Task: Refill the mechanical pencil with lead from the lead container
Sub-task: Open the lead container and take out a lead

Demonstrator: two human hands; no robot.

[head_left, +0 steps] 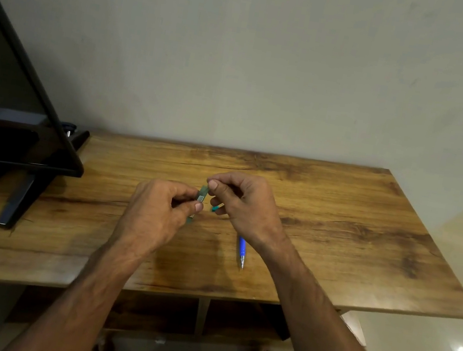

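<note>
Above the middle of the wooden tabletop (340, 212), both hands meet around a small lead container (200, 197), a slim, flat, translucent green case with a pale printed label on its face, held tilted with its upper end leaning to the right. The left hand (156, 212) has its fingers (198, 206) closed on the lower part of the case, thumb on the front and the other digits curled behind. The right hand (243, 205) pinches at the case's top end with thumb and forefinger closed together, the thumbnail facing the camera; whether a lead is between them is too fine to tell. A small teal piece (215, 208) shows just under the right hand's lower digits, though what it belongs to cannot be made out. The mechanical pencil (241, 250) lies on the tabletop beneath the right wrist, a bright blue barrel with a silvery tip pointing toward the near edge, its upper half hidden by the hand. A dark monitor (5, 107) on a black stand sits at the left end.
</note>
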